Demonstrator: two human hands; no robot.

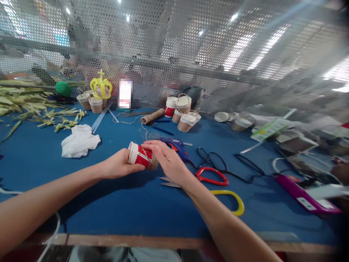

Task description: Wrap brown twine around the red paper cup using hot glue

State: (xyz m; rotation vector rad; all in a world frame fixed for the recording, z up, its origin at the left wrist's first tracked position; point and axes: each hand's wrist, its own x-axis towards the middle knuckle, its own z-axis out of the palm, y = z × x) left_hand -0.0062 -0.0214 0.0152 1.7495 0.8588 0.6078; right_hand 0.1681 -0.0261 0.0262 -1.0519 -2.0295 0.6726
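Observation:
A red and white paper cup [141, 157] lies tilted on its side between my hands, its open end facing left. Brown twine winds round its bottom end. My left hand [120, 163] is closed around the cup near the rim. At the bottom end, my right hand [169, 158] curves its fingers over the cup and the twine; its fingertips are partly hidden. A strand runs up from there to a twine roll [154, 116]. Scissors with red and yellow handles [212, 176] rest beneath my right forearm, beside a blue glue gun [177, 147].
Twine-wrapped cups [188, 120] stand at the back, near a yellow crown-shaped object [101, 87] and a lit phone [125, 94]. White crumpled cloth [80, 141] and dried husks [21, 98] lie left. A black cable [229, 169] and purple power strip [305, 194] are right. Perforated metal mesh [163, 47] borders the table.

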